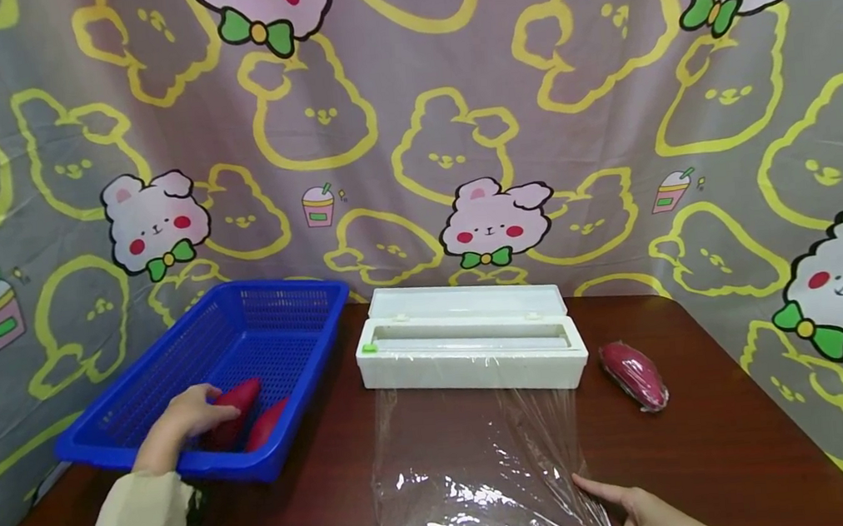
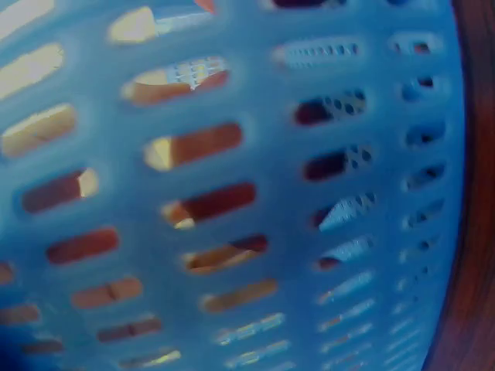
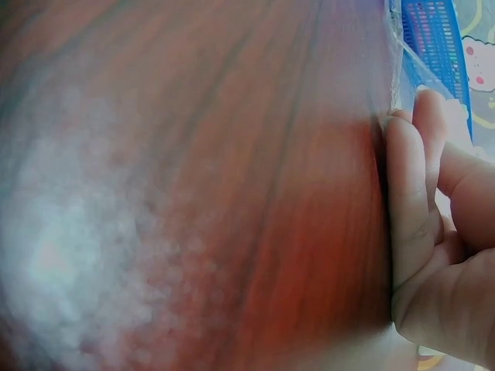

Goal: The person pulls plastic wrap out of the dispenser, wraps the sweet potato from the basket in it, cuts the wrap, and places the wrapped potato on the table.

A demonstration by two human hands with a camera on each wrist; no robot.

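Note:
In the head view my left hand (image 1: 188, 414) reaches into a blue plastic basket (image 1: 316, 372) and grips a red sweet potato (image 1: 246, 393). Beside it, a second red sweet potato (image 1: 266, 424) lies against the basket's near right wall. Clear plastic wrap (image 1: 475, 450) runs from a white dispenser box (image 1: 476, 373) toward me over the table. At the wrap's right edge is my right hand (image 1: 658, 518), its straight index finger touching the film. Bent fingers (image 3: 410, 193) show low by the table in the right wrist view. Basket slots fill the left wrist view, hiding that hand.
A sweet potato wrapped in film (image 1: 634, 374) lies right of the box. The dispenser's lid (image 1: 466, 301) stands raised at the back. Behind the dark wooden table (image 1: 722, 429) hangs a patterned curtain (image 1: 390, 73).

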